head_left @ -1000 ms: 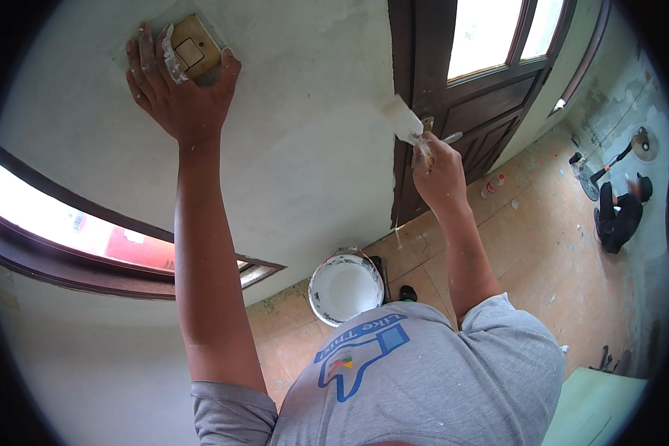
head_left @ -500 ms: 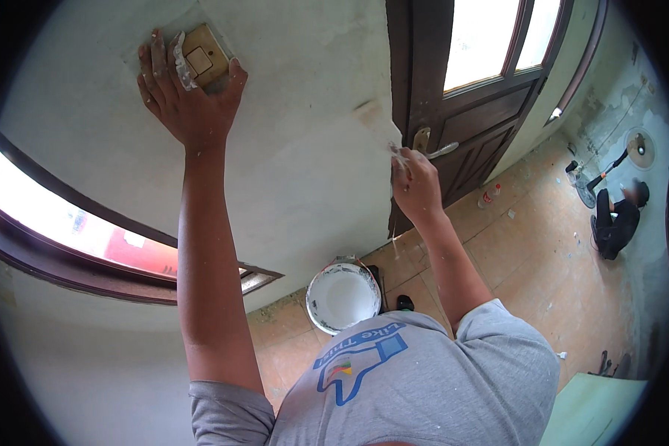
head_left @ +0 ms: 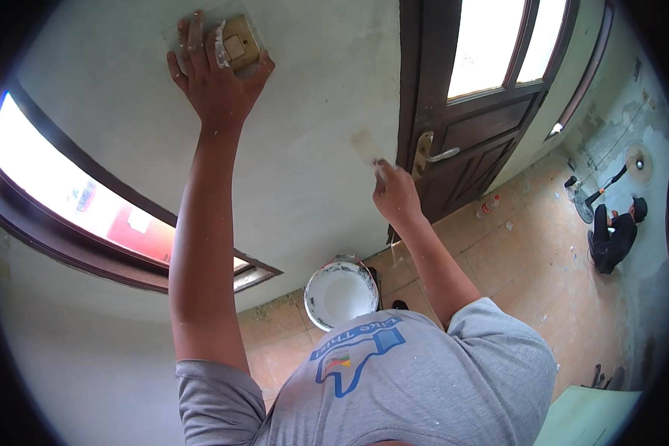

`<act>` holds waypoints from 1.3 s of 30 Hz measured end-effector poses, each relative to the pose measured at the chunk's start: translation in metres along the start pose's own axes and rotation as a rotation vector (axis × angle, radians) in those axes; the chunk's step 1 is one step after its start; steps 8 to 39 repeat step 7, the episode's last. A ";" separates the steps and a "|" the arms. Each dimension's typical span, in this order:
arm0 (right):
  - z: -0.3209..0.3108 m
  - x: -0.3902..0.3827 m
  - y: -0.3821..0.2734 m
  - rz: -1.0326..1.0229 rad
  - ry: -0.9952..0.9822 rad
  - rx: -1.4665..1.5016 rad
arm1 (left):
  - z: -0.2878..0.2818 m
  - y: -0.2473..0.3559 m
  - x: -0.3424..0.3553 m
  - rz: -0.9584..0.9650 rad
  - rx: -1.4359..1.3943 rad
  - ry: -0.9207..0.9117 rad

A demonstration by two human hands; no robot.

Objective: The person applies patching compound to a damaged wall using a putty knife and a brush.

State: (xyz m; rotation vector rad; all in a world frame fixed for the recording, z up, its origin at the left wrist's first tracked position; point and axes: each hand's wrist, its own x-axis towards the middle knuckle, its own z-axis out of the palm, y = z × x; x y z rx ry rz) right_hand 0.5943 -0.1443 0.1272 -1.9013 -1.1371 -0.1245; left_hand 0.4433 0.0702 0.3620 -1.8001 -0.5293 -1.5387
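Observation:
High on the pale wall (head_left: 305, 89), my left hand (head_left: 219, 82) is spread around a beige light switch (head_left: 242, 46). Its fingers are apart, and white paste coats the finger beside the switch. My right hand (head_left: 398, 195) is closed around a putty knife, whose pale flat blade (head_left: 365, 146) lies against or very near the wall, left of the dark door frame. The knife's handle is mostly hidden in my fingers.
A brown door (head_left: 476, 134) with a lever handle (head_left: 444, 154) stands right of the wall. Below is a paste-smeared white bucket (head_left: 342, 296) on the tiled floor (head_left: 513, 282). A dark-framed window (head_left: 89, 245) is at left. A person in black (head_left: 614, 238) crouches at far right near a fan (head_left: 639, 162).
My right hand with the putty knife has moved left, away from the door frame's edge. My left hand stays by the switch while the whole view has shifted slightly.

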 end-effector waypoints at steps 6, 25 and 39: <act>-0.015 -0.015 -0.023 -0.013 -0.065 0.073 | -0.014 -0.031 0.007 0.135 -0.064 -0.082; -0.015 -0.014 -0.025 -0.015 -0.060 0.073 | -0.014 -0.031 0.006 0.136 -0.093 -0.083; -0.015 -0.014 -0.025 -0.015 -0.060 0.073 | -0.014 -0.031 0.006 0.136 -0.093 -0.083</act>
